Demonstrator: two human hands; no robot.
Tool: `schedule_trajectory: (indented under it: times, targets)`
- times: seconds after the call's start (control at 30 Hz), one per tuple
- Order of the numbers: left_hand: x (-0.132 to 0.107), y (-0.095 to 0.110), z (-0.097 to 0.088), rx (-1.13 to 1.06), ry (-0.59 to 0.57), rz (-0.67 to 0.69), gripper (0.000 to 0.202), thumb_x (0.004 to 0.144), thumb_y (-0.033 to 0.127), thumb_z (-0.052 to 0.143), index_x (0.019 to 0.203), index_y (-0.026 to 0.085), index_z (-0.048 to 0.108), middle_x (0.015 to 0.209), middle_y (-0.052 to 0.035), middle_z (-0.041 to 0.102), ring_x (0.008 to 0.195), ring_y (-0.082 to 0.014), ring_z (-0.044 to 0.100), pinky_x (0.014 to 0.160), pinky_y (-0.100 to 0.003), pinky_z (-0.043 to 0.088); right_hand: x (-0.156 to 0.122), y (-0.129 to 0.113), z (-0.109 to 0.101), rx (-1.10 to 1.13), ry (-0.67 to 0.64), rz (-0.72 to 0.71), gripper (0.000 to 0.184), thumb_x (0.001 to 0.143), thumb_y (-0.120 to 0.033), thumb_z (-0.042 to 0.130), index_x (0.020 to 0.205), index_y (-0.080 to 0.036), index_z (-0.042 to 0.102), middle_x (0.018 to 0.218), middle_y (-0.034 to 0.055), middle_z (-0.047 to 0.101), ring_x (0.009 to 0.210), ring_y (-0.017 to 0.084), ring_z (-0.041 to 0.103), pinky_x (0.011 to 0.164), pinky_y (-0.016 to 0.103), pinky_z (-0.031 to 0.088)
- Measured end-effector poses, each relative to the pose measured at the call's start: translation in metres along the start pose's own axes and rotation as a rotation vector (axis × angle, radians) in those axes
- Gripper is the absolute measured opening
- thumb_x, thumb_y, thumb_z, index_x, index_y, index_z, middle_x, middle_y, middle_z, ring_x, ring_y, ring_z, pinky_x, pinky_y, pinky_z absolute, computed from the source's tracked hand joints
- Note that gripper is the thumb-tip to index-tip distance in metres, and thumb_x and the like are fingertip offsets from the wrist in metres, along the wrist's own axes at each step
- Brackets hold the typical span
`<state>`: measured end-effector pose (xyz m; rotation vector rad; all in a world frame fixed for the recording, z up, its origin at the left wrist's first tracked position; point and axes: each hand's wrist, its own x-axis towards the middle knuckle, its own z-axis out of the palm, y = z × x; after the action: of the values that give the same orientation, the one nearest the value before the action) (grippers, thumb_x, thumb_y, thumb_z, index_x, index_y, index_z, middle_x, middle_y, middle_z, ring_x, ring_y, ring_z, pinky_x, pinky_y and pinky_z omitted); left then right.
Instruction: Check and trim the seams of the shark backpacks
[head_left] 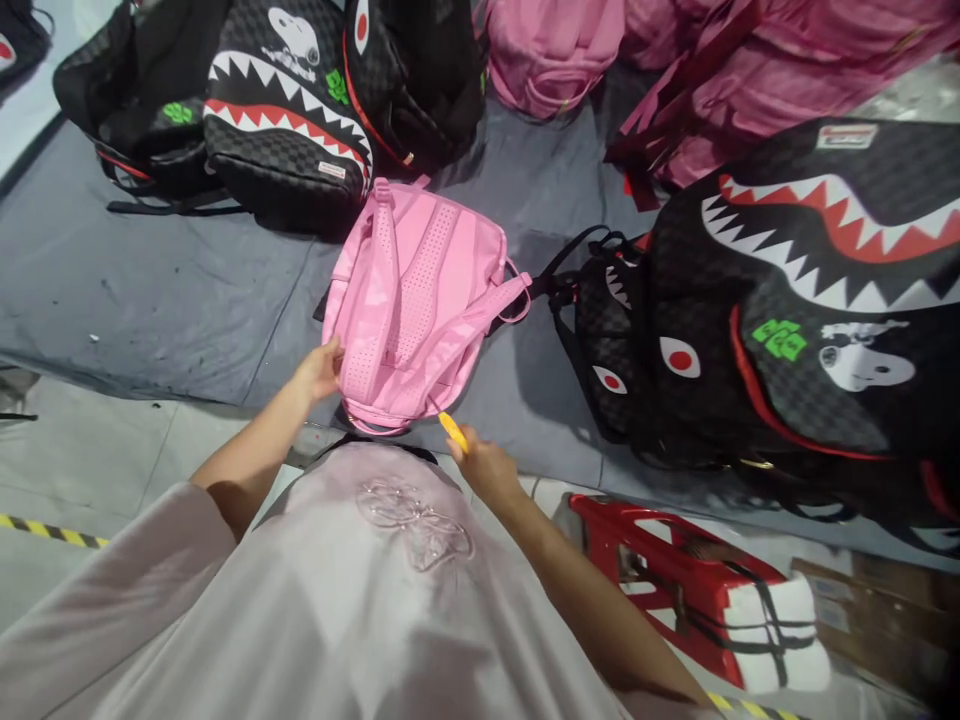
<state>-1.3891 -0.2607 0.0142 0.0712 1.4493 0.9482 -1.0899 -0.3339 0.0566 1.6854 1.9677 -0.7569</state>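
Note:
A pink backpack (416, 300) lies back side up on a grey sheet (150, 290), its padded straps facing me. My left hand (321, 368) grips the lower left edge of this backpack. My right hand (486, 463) is closed on a small yellow tool (453, 431), whose tip points at the backpack's bottom edge. I cannot tell what kind of tool it is.
Black shark-mouth backpacks are piled at the back left (289, 110) and on the right (810, 300). More pink backpacks (675, 60) lie at the back. A red stool (675, 570) with white padding stands at my lower right, on a floor with yellow-black tape (52, 530).

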Motion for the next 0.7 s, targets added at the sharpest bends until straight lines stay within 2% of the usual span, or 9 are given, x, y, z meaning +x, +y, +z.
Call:
schedule_trajectory:
  times: [0.1, 0.2, 0.33, 0.43, 0.53, 0.7]
  targets:
    - [0.003, -0.009, 0.01, -0.012, -0.151, -0.07, 0.035, 0.096, 0.045, 0.052, 0.089, 0.013, 0.066, 0.072, -0.008, 0.069, 0.078, -0.0234, 0.07, 0.076, -0.037, 0.059, 0.024, -0.023, 0.001, 0.031, 0.012, -0.083, 0.047, 0.102, -0.053, 0.039, 0.134, -0.021, 0.052, 0.1, 0.0142, 0.075, 0.094, 0.027, 0.073, 0.073, 0.029, 0.048]
    - [0.013, -0.014, 0.014, -0.018, -0.259, -0.11, 0.047, 0.098, 0.05, 0.045, 0.108, 0.01, 0.068, 0.082, -0.0125, 0.074, 0.087, -0.0273, 0.073, 0.082, -0.043, 0.059, 0.032, -0.029, 0.005, 0.031, 0.037, -0.085, 0.05, 0.101, -0.056, 0.039, 0.135, -0.02, 0.052, 0.098, 0.0146, 0.075, 0.094, 0.027, 0.072, 0.074, 0.028, 0.047]
    - [0.027, -0.016, 0.007, -0.039, -0.338, -0.115, 0.059, 0.098, 0.058, 0.038, 0.124, 0.011, 0.063, 0.093, -0.0142, 0.076, 0.095, -0.0277, 0.073, 0.09, -0.044, 0.058, 0.019, -0.011, 0.014, -0.004, 0.11, 0.127, 0.05, 0.103, -0.051, 0.034, 0.129, -0.014, 0.054, 0.093, 0.0184, 0.074, 0.089, 0.029, 0.073, 0.07, 0.03, 0.046]
    - [0.037, -0.019, 0.001, -0.12, -0.42, -0.125, 0.063, 0.095, 0.061, 0.042, 0.128, 0.011, 0.06, 0.101, -0.0147, 0.076, 0.101, -0.0285, 0.072, 0.099, -0.045, 0.054, 0.02, -0.004, 0.021, -0.009, 0.145, 0.263, 0.047, 0.105, -0.047, 0.033, 0.127, -0.012, 0.053, 0.09, 0.0176, 0.074, 0.083, 0.027, 0.073, 0.066, 0.029, 0.045]
    - [0.046, -0.023, 0.0, -0.265, -0.518, -0.139, 0.066, 0.092, 0.062, 0.05, 0.128, 0.008, 0.061, 0.105, -0.0161, 0.076, 0.107, -0.0311, 0.07, 0.108, -0.049, 0.047, 0.035, -0.01, 0.025, -0.001, 0.171, 0.304, 0.047, 0.105, -0.048, 0.032, 0.127, -0.013, 0.053, 0.093, 0.0163, 0.074, 0.087, 0.026, 0.072, 0.067, 0.028, 0.044]
    - [0.05, -0.023, 0.004, -0.366, -0.518, -0.098, 0.058, 0.096, 0.057, 0.047, 0.124, 0.009, 0.063, 0.104, -0.0143, 0.077, 0.11, -0.0287, 0.07, 0.114, -0.048, 0.042, 0.046, -0.017, 0.02, 0.022, 0.175, 0.319, 0.047, 0.104, -0.049, 0.035, 0.127, -0.013, 0.054, 0.091, 0.0163, 0.073, 0.085, 0.025, 0.072, 0.066, 0.028, 0.042]
